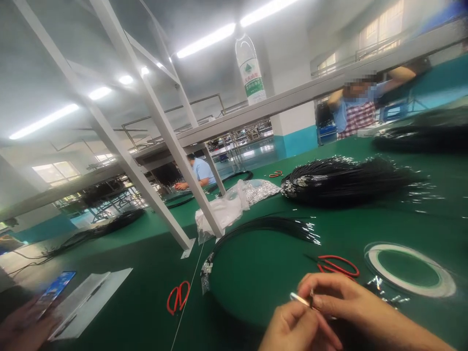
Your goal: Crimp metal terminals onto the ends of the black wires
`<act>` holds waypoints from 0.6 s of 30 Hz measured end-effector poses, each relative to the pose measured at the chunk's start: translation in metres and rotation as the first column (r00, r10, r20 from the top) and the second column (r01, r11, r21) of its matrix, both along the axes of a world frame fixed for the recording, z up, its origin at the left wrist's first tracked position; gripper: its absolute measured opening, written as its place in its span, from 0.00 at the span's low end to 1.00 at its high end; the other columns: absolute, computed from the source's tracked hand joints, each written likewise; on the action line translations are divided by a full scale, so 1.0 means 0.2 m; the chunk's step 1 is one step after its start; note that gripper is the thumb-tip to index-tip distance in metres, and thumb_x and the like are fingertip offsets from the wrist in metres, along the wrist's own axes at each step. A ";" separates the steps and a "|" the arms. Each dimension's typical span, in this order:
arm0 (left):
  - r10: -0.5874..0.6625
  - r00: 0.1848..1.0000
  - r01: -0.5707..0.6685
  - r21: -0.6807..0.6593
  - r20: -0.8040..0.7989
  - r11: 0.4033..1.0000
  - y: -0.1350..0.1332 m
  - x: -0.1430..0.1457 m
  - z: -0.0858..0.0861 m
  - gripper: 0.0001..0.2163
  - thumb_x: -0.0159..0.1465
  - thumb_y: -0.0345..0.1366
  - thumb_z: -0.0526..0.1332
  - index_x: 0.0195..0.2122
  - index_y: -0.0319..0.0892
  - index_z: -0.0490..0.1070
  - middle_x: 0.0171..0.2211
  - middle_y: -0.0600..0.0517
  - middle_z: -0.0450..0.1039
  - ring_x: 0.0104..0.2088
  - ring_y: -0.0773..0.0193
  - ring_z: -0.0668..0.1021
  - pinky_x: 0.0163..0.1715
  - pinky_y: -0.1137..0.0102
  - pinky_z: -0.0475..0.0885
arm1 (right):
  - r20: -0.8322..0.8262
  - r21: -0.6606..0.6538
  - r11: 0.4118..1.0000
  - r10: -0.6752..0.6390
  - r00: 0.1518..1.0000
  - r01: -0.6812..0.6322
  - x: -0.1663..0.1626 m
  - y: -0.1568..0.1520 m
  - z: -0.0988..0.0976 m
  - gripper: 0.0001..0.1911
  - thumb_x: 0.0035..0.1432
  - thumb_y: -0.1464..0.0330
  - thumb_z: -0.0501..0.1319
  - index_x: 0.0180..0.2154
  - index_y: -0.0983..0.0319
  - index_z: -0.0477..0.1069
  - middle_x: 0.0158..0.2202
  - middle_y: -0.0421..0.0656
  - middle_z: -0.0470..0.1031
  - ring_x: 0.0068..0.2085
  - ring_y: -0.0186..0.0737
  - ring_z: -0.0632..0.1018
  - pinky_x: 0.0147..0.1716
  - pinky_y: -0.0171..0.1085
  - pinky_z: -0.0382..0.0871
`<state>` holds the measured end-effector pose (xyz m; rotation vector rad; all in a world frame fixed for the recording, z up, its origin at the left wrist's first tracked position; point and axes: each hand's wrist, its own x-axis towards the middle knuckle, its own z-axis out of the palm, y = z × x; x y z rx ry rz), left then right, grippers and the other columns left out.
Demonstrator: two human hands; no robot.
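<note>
We've got a thin white tube [299,299] pinched between left hand [292,326] and right hand [340,297] down at 5 o'clock, fingers closed on it. Long axis runs 10-to-4, over the smooth green bench [256,273], with glossy red-handled scissors [336,265] just past it at 1 o'clock.

The left hand [292,326] is cut off by the bottom edge, and the right hand [340,300] runs out of frame past the wrist. The small white piece [300,299] pinched between them is too small to identify — its far end hidden under the fingers. Another person's hand [22,326] and phone [54,290] at lower left are blurred.
</note>
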<state>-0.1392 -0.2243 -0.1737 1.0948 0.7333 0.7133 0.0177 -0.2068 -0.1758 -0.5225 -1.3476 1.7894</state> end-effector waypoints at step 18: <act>0.102 0.980 -0.075 -0.155 0.173 0.985 -0.04 -0.02 0.10 0.14 0.59 0.42 0.66 0.24 0.36 0.72 0.33 0.43 0.78 0.38 0.58 0.80 0.44 0.65 0.72 | 0.133 0.092 0.987 -0.147 0.980 0.135 0.04 -0.02 0.08 0.09 0.56 0.65 0.65 0.28 0.64 0.74 0.29 0.39 0.72 0.26 0.31 0.67 0.24 0.32 0.60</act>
